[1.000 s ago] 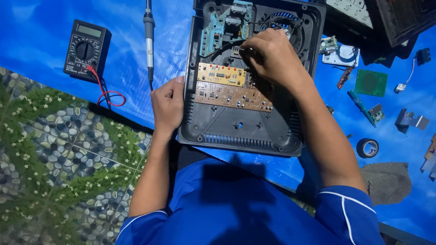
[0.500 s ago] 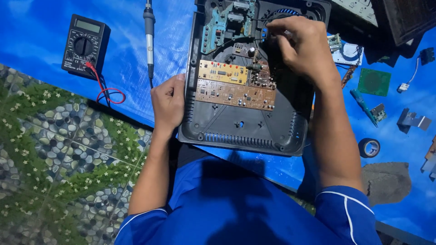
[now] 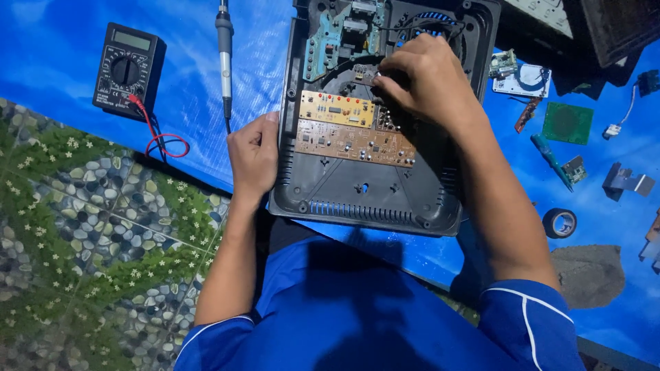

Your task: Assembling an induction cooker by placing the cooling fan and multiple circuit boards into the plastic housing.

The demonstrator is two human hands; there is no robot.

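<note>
An open black plastic appliance housing (image 3: 357, 199) lies on a blue sheet in front of me. Inside it are a yellow circuit board (image 3: 335, 108), a brown circuit board (image 3: 350, 141), a blue-green board (image 3: 328, 45) and a fan (image 3: 440, 20) at the top. My left hand (image 3: 253, 154) grips the housing's left rim. My right hand (image 3: 426, 79) reaches in from the right, its fingertips pinched on a small connector (image 3: 364, 74) with dark wires just above the yellow board. My palm hides what lies under it.
A black multimeter (image 3: 127, 69) with red and black leads and a soldering iron (image 3: 225, 55) lie at the left. At the right are a green board (image 3: 567, 122), small parts, a metal bracket (image 3: 625, 182), a tape roll (image 3: 559, 223) and a grey pad (image 3: 588, 275). Pebble-patterned floor at lower left.
My right hand went up toward the fan, then came back left and down to the spot above the yellow board. My left hand has stayed on the housing's rim.
</note>
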